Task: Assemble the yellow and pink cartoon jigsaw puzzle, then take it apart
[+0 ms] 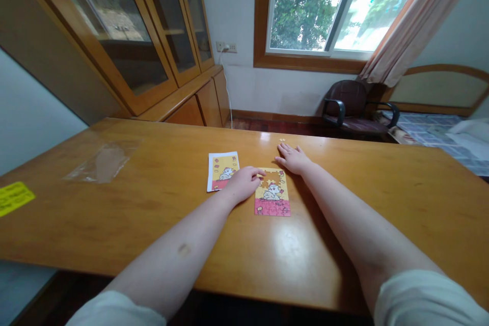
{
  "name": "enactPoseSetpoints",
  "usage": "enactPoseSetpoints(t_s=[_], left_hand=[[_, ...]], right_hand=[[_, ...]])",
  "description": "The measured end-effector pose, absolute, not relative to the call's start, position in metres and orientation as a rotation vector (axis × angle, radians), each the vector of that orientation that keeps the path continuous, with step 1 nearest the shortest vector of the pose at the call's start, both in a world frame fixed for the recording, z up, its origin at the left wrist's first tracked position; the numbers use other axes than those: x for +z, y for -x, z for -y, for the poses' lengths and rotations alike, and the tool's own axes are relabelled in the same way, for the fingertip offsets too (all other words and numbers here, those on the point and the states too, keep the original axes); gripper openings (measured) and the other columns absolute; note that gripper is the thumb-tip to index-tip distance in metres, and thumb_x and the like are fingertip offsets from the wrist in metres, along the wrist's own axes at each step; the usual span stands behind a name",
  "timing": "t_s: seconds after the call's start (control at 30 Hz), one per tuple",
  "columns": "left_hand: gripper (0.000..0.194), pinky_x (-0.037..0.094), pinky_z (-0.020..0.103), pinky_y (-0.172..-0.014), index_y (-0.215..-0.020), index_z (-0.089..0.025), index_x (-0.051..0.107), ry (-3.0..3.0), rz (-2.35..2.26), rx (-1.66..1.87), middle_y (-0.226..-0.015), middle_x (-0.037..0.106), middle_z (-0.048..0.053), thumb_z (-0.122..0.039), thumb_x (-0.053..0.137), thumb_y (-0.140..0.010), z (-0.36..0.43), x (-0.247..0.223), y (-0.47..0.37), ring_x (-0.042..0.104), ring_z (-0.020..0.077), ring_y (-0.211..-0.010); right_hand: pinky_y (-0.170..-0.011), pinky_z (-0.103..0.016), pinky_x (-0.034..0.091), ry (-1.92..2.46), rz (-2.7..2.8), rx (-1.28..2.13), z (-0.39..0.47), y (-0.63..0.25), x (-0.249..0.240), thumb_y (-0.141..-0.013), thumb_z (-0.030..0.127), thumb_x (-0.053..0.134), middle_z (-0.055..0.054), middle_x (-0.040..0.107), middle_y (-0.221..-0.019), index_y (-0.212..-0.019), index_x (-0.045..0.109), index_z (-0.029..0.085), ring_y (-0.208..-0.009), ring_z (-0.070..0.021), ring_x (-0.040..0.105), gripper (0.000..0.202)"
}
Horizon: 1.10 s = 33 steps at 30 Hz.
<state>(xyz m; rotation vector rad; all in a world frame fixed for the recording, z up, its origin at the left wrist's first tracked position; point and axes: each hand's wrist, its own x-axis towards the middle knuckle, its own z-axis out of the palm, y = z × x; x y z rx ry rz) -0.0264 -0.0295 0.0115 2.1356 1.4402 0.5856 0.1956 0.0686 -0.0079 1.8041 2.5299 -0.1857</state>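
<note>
A jigsaw puzzle [272, 207] lies flat on the table, pink along the bottom and yellow above, with a white cartoon animal in the middle. Its upper part has a gap where the wood shows, and loose-looking pieces sit around that gap. My left hand [243, 184] rests at the puzzle's upper left edge, fingers apart and reaching over it. Beyond the puzzle's top right corner, my right hand [294, 158] lies palm down with fingers spread. Just past its fingertips is a small yellow puzzle piece [281, 140]. A printed picture card [218, 169] with the same design is partly covered by my left hand.
A clear plastic bag [109, 162] lies on the left of the wooden table [153, 204], with a yellow label [16, 198] at the left edge. Beyond the table stand a glass-door cabinet [153, 97] and an office chair [349, 102].
</note>
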Motion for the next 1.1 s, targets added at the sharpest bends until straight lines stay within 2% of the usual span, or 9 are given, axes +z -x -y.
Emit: enactPoseSetpoints(t_s=[0.13,0.3,0.37,0.57,0.73,0.83,0.97,1.03,1.1], left_hand=[[0.038,0.047,0.031,-0.089,-0.104,-0.022,0.072,-2.148,-1.424,0.566,-0.107,0.07,0.004,-0.015,0.045,-0.078,0.031,0.012,0.025,0.062,0.0207,-0.099],[0.04,0.048,0.031,-0.086,-0.104,-0.021,0.072,-2.162,-1.416,0.578,-0.104,0.07,0.005,-0.014,0.044,-0.077,0.031,0.011,0.025,0.063,0.0213,-0.097],[0.04,0.048,0.032,-0.087,-0.104,-0.021,0.072,-2.157,-1.426,0.578,-0.105,0.07,0.005,-0.013,0.044,-0.077,0.031,0.011,0.026,0.063,0.0214,-0.098],[0.039,0.048,0.032,-0.089,-0.105,-0.02,0.071,-2.133,-1.431,0.583,-0.107,0.07,0.006,-0.014,0.044,-0.078,0.031,0.011,0.027,0.063,0.0215,-0.1],[0.039,0.047,0.032,-0.09,-0.104,-0.021,0.072,-2.138,-1.426,0.594,-0.107,0.069,0.006,-0.014,0.044,-0.078,0.03,0.01,0.026,0.062,0.0214,-0.101],[0.038,0.047,0.032,-0.089,-0.104,-0.021,0.072,-2.139,-1.422,0.588,-0.106,0.07,0.005,-0.015,0.044,-0.078,0.029,0.01,0.026,0.062,0.0214,-0.1],[0.037,0.047,0.033,-0.088,-0.105,-0.02,0.072,-2.123,-1.412,0.609,-0.105,0.069,0.006,-0.018,0.046,-0.078,0.027,0.008,0.027,0.062,0.0223,-0.099],[0.037,0.047,0.033,-0.088,-0.105,-0.02,0.072,-2.111,-1.414,0.612,-0.105,0.069,0.006,-0.019,0.047,-0.078,0.027,0.008,0.027,0.062,0.0227,-0.099],[0.037,0.048,0.033,-0.088,-0.104,-0.02,0.072,-2.102,-1.413,0.615,-0.106,0.069,0.006,-0.018,0.046,-0.077,0.027,0.009,0.028,0.062,0.0225,-0.099]], right_hand=[[-0.112,-0.053,0.018,-1.785,-2.578,-0.101,-0.067,-0.199,0.0,-0.094,0.058,0.024,-0.011,0.042,-0.146,-0.137,0.046,0.022,-0.134,-0.028,0.038,0.06],[-0.112,-0.044,0.025,-1.93,-2.586,-0.174,-0.092,-0.202,0.007,-0.093,0.058,0.027,-0.013,0.021,-0.155,-0.147,0.03,0.015,-0.139,-0.0286,0.031,0.069],[-0.113,-0.041,0.024,-1.917,-2.599,-0.295,-0.105,-0.206,0.005,-0.095,0.054,0.025,-0.01,0.019,-0.156,-0.148,0.029,0.016,-0.141,-0.0253,0.025,0.065],[-0.113,-0.039,0.027,-1.915,-2.595,-0.526,-0.11,-0.221,-0.003,-0.098,0.049,0.015,-0.003,0.038,-0.149,-0.143,0.04,0.023,-0.138,-0.0189,0.033,0.058],[-0.115,-0.036,0.022,-1.738,-2.65,-0.446,-0.075,-0.23,-0.008,-0.098,0.046,0.017,-0.004,0.03,-0.152,-0.144,0.039,0.02,-0.141,-0.0176,0.026,0.057],[-0.116,-0.04,0.02,-1.67,-2.653,-0.362,-0.047,-0.233,-0.008,-0.098,0.045,0.021,-0.006,0.026,-0.154,-0.146,0.033,0.017,-0.142,-0.0198,0.023,0.058],[-0.115,-0.046,0.019,-1.695,-2.647,-0.347,-0.019,-0.237,0.004,-0.097,0.043,0.022,-0.004,0.03,-0.152,-0.144,0.038,0.021,-0.142,-0.0222,0.024,0.054],[-0.114,-0.045,0.023,-1.851,-2.633,-0.351,-0.012,-0.238,0.012,-0.097,0.042,0.027,-0.005,0.034,-0.151,-0.142,0.042,0.021,-0.14,-0.0235,0.029,0.053],[-0.107,-0.04,0.034,-2.108,-2.557,-0.373,-0.008,-0.236,0.018,-0.095,0.039,0.032,-0.009,0.048,-0.142,-0.136,0.049,0.019,-0.131,-0.0247,0.044,0.049]])
